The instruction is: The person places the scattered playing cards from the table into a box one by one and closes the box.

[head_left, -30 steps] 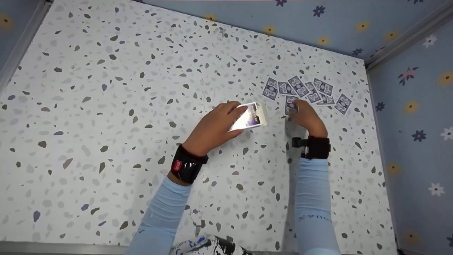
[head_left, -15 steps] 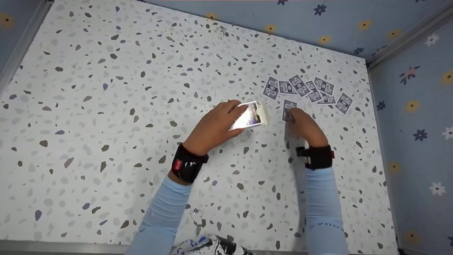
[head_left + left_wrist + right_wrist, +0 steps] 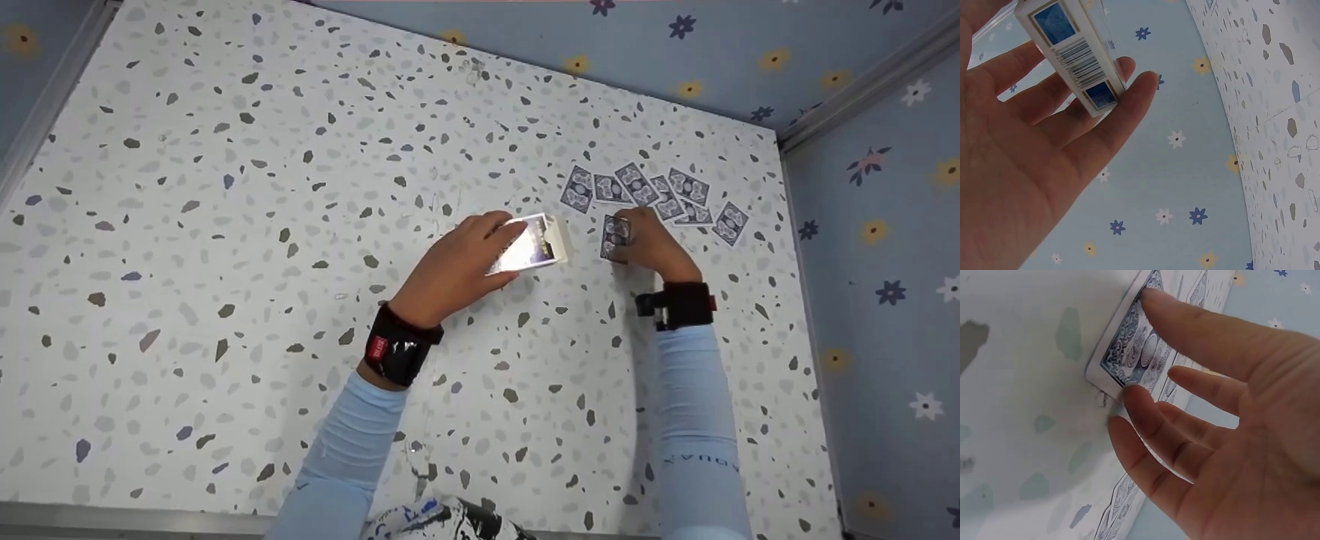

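My left hand [image 3: 457, 266] holds a white card box [image 3: 523, 247] with a shiny dark printed face. The box's pale flap [image 3: 557, 238] stands open at its right end. In the left wrist view, a barcode and blue panels show on the box [image 3: 1075, 62], between the thumb and the curled fingers. To the right, my right hand [image 3: 654, 244] pinches a blue-patterned playing card [image 3: 616, 237], back side up. In the right wrist view, the thumb and fingertips meet opposite edges of the card [image 3: 1143, 349]; whether it lies flat I cannot tell.
Several more playing cards [image 3: 636, 184] lie face down beyond the right hand, some overlapping. One card [image 3: 730, 223] sits apart at the right. The speckled white tabletop [image 3: 225, 262] is bordered by blue flowered walls [image 3: 870, 300] behind and at the right.
The right hand drew the playing card slightly nearer to me, apart from the others, then shifted forward along its right edge. My left hand and the card box stay in place.
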{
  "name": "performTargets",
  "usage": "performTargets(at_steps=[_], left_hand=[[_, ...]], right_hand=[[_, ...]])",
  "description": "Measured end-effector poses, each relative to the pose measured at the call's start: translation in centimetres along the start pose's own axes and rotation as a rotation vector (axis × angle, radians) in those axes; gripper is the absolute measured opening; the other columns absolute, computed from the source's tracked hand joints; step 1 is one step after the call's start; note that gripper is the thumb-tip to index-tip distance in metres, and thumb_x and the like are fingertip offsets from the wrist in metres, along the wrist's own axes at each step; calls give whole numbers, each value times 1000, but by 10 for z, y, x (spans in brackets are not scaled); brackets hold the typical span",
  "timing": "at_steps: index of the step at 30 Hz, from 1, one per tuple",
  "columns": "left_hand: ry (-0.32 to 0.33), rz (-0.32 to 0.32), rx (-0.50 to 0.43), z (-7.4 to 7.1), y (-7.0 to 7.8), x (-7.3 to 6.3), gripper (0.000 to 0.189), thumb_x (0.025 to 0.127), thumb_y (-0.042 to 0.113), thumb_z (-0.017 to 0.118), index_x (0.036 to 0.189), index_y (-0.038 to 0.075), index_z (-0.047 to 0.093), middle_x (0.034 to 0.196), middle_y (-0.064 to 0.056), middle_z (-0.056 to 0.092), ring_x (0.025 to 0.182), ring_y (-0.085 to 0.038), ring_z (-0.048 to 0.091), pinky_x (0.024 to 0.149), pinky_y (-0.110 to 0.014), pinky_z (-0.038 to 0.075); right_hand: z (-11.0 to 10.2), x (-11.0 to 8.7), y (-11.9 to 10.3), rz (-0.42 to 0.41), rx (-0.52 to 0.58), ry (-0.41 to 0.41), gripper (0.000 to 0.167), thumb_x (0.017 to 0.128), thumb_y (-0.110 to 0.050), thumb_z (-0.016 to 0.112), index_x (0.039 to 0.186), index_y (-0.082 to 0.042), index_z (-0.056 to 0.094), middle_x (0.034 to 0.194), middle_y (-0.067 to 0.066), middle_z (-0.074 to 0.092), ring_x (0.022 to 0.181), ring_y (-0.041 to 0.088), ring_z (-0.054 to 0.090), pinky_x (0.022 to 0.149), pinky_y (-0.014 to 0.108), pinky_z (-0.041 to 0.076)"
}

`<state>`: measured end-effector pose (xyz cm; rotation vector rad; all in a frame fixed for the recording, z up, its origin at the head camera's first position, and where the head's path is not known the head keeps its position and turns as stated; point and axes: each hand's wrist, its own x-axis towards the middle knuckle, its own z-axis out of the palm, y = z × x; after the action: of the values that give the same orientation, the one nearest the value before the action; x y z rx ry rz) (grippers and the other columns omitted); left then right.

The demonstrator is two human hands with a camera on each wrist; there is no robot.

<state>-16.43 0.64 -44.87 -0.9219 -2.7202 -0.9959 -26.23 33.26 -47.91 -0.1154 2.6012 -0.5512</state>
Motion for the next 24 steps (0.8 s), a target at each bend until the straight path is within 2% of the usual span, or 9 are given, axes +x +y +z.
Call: performTargets(at_steps=[5,9,14,17,21,24], left_hand=[[0,2,8,1,0,0,54,85,26,67,133,9,49,128,-9,51,116,-24,51,95,-34,47],[-5,3,14,1,0,1,53,86,26,67,132,9,49,127,-10,51,115,-25,51,95,-34,47],[-7,5,18,2,-1,1,53,86,26,67,132,9,49,127,-10,52,114,-25,51,95,-34,47],[-8,7,19,3,-1,1,53,86,27,67,132,9,49,127,-10,51,114,-25,51,95,-34,47],[-11,6,24,2,-2,1,53,86,27,67,132,9,49,128,-10,51,115,-25,51,97,-34,47],[-17,2,22,2,-1,1,54,85,27,67,132,9,49,128,-10,51,116,-25,51,98,-34,46]], right_hand=[[-1,-2,-2,60,-24,-39,76,81,-9,68,145,-9,28,139,25,19,118,42,41,99,55,40],[0,-3,-4,117,-36,-74,85,79,-20,74,146,-14,22,133,24,19,109,38,44,96,54,42],[2,-8,-8,179,-62,-99,93,76,-32,77,144,-16,16,129,22,20,112,40,43,98,57,40],[3,-12,-9,194,-57,-96,87,77,-34,75,139,-13,20,127,22,22,111,40,45,97,56,40],[3,-14,-5,178,-53,-48,68,82,-31,71,130,-4,32,126,25,29,104,38,46,95,53,41],[3,-16,-2,155,-61,-2,52,84,-28,68,119,1,43,120,24,37,97,35,46,87,50,43]])
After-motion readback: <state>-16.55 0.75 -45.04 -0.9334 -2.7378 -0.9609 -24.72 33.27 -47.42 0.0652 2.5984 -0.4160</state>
